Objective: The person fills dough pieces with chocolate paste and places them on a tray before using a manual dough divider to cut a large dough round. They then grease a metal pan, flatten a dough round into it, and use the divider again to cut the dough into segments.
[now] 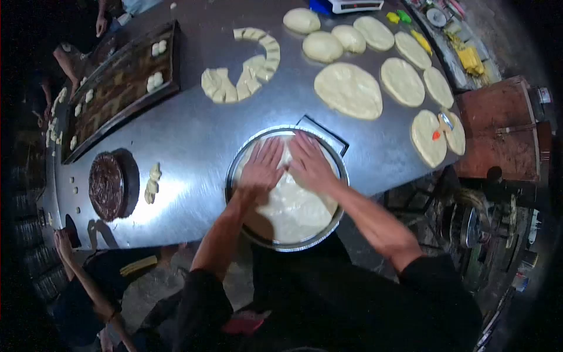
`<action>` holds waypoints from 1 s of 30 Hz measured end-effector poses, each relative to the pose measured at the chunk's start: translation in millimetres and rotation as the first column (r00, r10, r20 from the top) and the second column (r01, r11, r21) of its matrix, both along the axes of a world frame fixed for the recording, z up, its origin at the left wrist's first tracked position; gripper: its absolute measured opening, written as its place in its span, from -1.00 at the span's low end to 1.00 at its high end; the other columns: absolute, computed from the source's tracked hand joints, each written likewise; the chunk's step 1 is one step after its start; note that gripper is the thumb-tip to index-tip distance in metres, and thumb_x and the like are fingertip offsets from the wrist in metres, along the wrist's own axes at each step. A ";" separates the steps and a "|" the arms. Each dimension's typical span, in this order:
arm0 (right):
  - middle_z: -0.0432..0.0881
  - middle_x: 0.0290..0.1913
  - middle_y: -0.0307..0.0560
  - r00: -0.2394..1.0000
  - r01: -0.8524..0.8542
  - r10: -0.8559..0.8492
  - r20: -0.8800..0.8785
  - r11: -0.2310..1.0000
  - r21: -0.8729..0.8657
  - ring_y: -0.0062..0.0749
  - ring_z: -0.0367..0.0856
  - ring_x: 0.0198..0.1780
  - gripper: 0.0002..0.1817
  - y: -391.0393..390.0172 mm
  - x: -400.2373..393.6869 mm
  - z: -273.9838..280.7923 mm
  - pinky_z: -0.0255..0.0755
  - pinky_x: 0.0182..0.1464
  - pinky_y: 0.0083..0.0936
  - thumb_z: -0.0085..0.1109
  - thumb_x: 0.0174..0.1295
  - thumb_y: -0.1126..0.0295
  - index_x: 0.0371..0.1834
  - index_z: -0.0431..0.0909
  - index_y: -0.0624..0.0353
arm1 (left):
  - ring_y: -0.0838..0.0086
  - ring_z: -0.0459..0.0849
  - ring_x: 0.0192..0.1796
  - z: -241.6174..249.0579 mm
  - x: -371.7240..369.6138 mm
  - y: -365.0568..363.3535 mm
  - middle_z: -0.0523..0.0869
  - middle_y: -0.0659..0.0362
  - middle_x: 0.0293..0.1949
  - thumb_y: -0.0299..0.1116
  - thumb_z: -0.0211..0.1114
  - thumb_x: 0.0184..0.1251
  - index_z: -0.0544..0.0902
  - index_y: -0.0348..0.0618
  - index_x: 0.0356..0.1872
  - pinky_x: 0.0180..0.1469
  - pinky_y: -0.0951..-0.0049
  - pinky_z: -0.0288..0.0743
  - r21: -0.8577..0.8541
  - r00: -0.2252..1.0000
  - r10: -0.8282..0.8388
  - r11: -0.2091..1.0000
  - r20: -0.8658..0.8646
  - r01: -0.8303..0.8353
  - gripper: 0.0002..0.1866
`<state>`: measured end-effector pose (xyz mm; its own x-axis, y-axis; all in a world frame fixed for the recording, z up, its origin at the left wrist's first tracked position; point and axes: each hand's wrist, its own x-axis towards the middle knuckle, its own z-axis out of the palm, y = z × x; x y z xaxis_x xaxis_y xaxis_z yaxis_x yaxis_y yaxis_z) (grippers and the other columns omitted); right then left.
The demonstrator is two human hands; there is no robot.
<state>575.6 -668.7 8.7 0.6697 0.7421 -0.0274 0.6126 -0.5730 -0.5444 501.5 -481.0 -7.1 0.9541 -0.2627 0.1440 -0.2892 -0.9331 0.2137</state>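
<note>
A large round metal pan (338, 226) sits at the table's near edge in front of me, lined with a sheet of pale dough (290, 208). Both hands lie flat on the dough toward the pan's far side, close together with fingers pointing away from me. My left hand (264, 164) rests left of the middle, its fingers stretched out. My right hand (309, 158) lies just right of it, also with fingers extended. Neither hand grips anything. Under the pan's far right side, a dark angular metal frame (328, 134) sticks out.
Flattened dough rounds (349, 91) and dough balls (322, 47) lie at the far right. Cut dough pieces (258, 70) form a curve. A baking tray (126, 82) with small dough pieces and a pan of dark filling (107, 186) stand left. Other people's hands (63, 239) show at the left.
</note>
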 end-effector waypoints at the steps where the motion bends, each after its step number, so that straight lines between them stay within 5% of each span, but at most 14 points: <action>1: 0.00 0.49 0.26 0.993 0.053 -0.043 0.107 0.995 -0.086 0.02 -0.12 0.54 -0.29 -12.3 -7.8 -10.6 -0.29 0.52 -0.08 -0.12 0.38 0.07 0.41 0.09 0.41 | 0.11 0.17 0.47 -0.3 2.8 0.4 0.23 -0.09 0.42 -0.17 0.12 0.32 0.27 -0.33 0.35 0.46 0.09 0.03 -0.049 0.998 0.065 0.997 -0.006 -0.065 -0.35; 3: 0.02 0.49 0.27 0.991 -0.005 0.020 0.134 0.993 -0.114 0.03 -0.09 0.53 -0.31 -16.2 -7.3 -8.0 -0.25 0.51 -0.08 -0.13 0.38 0.07 0.39 0.12 0.40 | 0.11 0.17 0.47 -0.8 -7.3 -2.8 0.23 -0.09 0.42 -0.15 0.12 0.33 0.28 -0.33 0.35 0.46 0.08 0.04 -0.039 0.993 0.119 0.992 0.008 -0.119 -0.35; 6: 0.04 0.48 0.29 0.961 -0.037 0.035 -0.274 0.999 -0.004 0.03 -0.09 0.53 -0.29 -11.3 17.7 12.9 -0.28 0.51 -0.08 -0.11 0.36 0.05 0.39 0.13 0.39 | 0.10 0.18 0.47 1.8 -17.9 -9.2 0.23 -0.09 0.42 -0.11 0.12 0.34 0.29 -0.34 0.34 0.45 0.08 0.04 -0.004 0.986 0.170 0.986 0.006 -0.170 -0.35; 7: 0.04 0.48 0.29 0.966 -0.035 0.033 -0.256 0.999 -0.003 0.03 -0.09 0.53 -0.29 -15.3 16.4 16.4 -0.28 0.51 -0.08 -0.11 0.36 0.05 0.39 0.13 0.39 | 0.09 0.18 0.46 0.5 -11.6 -11.2 0.24 -0.09 0.42 -0.09 0.11 0.36 0.29 -0.35 0.34 0.45 0.08 0.04 0.014 0.982 0.188 0.982 -0.015 -0.187 -0.34; 9: 0.07 0.46 0.30 0.985 0.154 -0.149 -0.081 0.987 0.047 0.04 -0.07 0.53 -0.34 -21.8 -10.4 14.1 -0.24 0.51 -0.09 -0.10 0.35 0.12 0.36 0.17 0.41 | 0.11 0.17 0.47 2.6 15.4 -8.8 0.26 -0.09 0.40 -0.07 0.07 0.38 0.30 -0.32 0.33 0.47 0.08 -0.02 -0.035 0.992 -0.120 0.992 0.038 0.122 -0.36; 10: 0.10 0.45 0.32 0.978 0.174 -0.154 0.143 0.975 -0.135 0.08 -0.06 0.52 -0.39 -20.1 -21.6 7.8 -0.23 0.50 -0.07 -0.12 0.35 0.18 0.34 0.20 0.42 | 0.14 0.11 0.49 -2.0 16.5 -6.0 0.21 -0.08 0.43 -0.06 0.05 0.38 0.22 -0.29 0.38 0.50 0.10 -0.09 -0.068 0.997 -0.078 0.995 -0.007 0.077 -0.33; 11: 0.10 0.45 0.32 0.977 0.177 -0.158 0.142 0.975 -0.137 0.08 -0.06 0.52 -0.39 -21.9 -17.4 2.1 -0.23 0.50 -0.07 -0.12 0.35 0.18 0.34 0.20 0.42 | 0.17 0.06 0.52 -6.7 19.4 -6.5 0.15 -0.07 0.46 -0.04 0.04 0.38 0.15 -0.25 0.43 0.52 0.11 -0.16 -0.104 0.998 -0.035 0.994 -0.049 0.030 -0.29; 14: -0.08 0.52 0.26 0.920 0.006 -0.028 -0.392 0.998 -0.057 0.03 -0.24 0.56 -0.28 -22.1 20.0 29.5 -0.38 0.52 -0.07 -0.12 0.36 0.11 0.46 0.00 0.37 | 0.15 0.10 0.50 -9.6 7.7 -9.4 0.17 -0.08 0.45 -0.05 0.03 0.39 0.23 -0.27 0.38 0.50 0.07 -0.11 -0.092 0.988 0.140 0.985 -0.066 -0.146 -0.33; 18: -0.04 0.50 0.31 0.985 0.146 -0.131 0.109 0.978 -0.149 0.08 -0.19 0.55 -0.25 -22.7 -29.0 -6.9 -0.34 0.51 -0.03 -0.11 0.36 0.06 0.43 0.02 0.43 | 0.15 0.08 0.50 -4.3 16.3 -23.0 0.16 -0.07 0.45 -0.03 0.05 0.35 0.20 -0.23 0.40 0.49 0.00 -0.14 0.119 0.994 -0.107 0.987 0.024 0.104 -0.30; 19: -0.11 0.52 0.28 0.985 0.171 -0.168 0.036 0.964 -0.205 0.06 -0.23 0.56 -0.19 -17.2 -25.9 -4.5 -0.36 0.52 -0.07 -0.10 0.35 0.01 0.45 -0.04 0.42 | 0.13 0.02 0.52 -13.8 18.5 -19.0 0.12 -0.06 0.47 0.01 0.01 0.38 0.17 -0.20 0.43 0.49 -0.03 -0.16 -0.066 0.997 -0.066 0.996 -0.031 0.064 -0.29; 25: 0.05 0.47 0.28 0.980 0.195 -0.200 -0.009 0.965 -0.176 0.08 -0.13 0.54 -0.28 -42.5 -12.9 6.2 -0.28 0.51 -0.12 -0.06 0.36 0.09 0.43 0.07 0.36 | 0.12 -0.02 0.53 -3.2 13.5 -17.9 0.05 -0.06 0.49 0.03 -0.06 0.43 0.13 -0.18 0.45 0.49 -0.02 -0.20 -0.018 0.989 0.096 0.995 -0.114 -0.099 -0.30; 27: 0.07 0.47 0.27 0.802 0.475 -0.276 -0.530 0.833 0.285 0.15 -0.12 0.53 -0.35 -80.1 0.0 19.8 -0.28 0.50 -0.05 -0.11 0.39 0.16 0.46 0.05 0.27 | 0.11 -0.04 0.54 6.0 18.7 -24.3 0.06 -0.07 0.49 0.03 -0.10 0.45 0.13 -0.25 0.44 0.51 0.01 -0.23 0.161 0.985 0.155 0.977 -0.077 -0.141 -0.30; 28: 0.07 0.47 0.27 0.794 0.478 -0.274 -0.543 0.833 0.279 0.15 -0.12 0.53 -0.35 -87.5 -5.7 14.9 -0.28 0.50 -0.05 -0.11 0.39 0.16 0.46 0.05 0.27 | 0.10 -0.05 0.54 -8.3 19.4 -28.9 0.07 -0.09 0.48 0.03 -0.14 0.46 0.13 -0.32 0.42 0.52 0.03 -0.27 0.026 0.999 -0.001 1.000 0.050 -0.001 -0.29; 30: 0.11 0.46 0.23 0.886 0.459 -0.461 0.040 0.887 0.048 0.20 -0.09 0.51 -0.38 -96.1 -17.8 0.7 -0.30 0.48 0.05 -0.15 0.40 0.22 0.48 0.03 0.21 | 0.10 -0.12 0.55 0.3 16.1 -50.1 -0.02 -0.12 0.50 0.05 -0.13 0.46 0.04 -0.34 0.44 0.52 0.01 -0.30 0.021 0.982 -0.127 0.991 -0.138 0.131 -0.25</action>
<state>557.8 -764.8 9.4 0.9361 0.3501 0.0351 0.3113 -0.7776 -0.5463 517.6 -531.1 -6.8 0.9221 -0.3869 0.0056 -0.3776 -0.8966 0.2315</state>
